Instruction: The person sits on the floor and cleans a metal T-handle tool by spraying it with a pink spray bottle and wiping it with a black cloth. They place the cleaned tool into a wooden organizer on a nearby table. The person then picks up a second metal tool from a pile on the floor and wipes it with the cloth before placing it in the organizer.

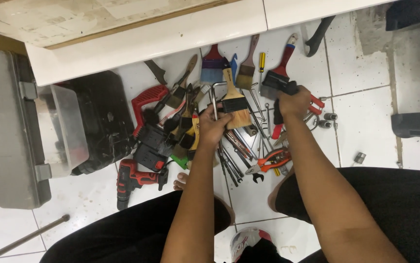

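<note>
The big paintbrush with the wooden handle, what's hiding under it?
Under the wooden-handled paintbrush lie metal wrenches and a bent hex key on the white tile floor. The left hand covers their middle parts, so what lies directly beneath stays hidden.

Single head-worn view, looking steeply down from above onto a white tiled floor (pixel 365 63). Forearms enter from the bottom edge; a tool pile (pixel 229 122) fills the frame centre at arm's length.

Left hand (pixel 213 127) grips hex key (pixel 214 95); right hand (pixel 295 101) grips black-handled tool (pixel 279 114) above tool pile.
</note>
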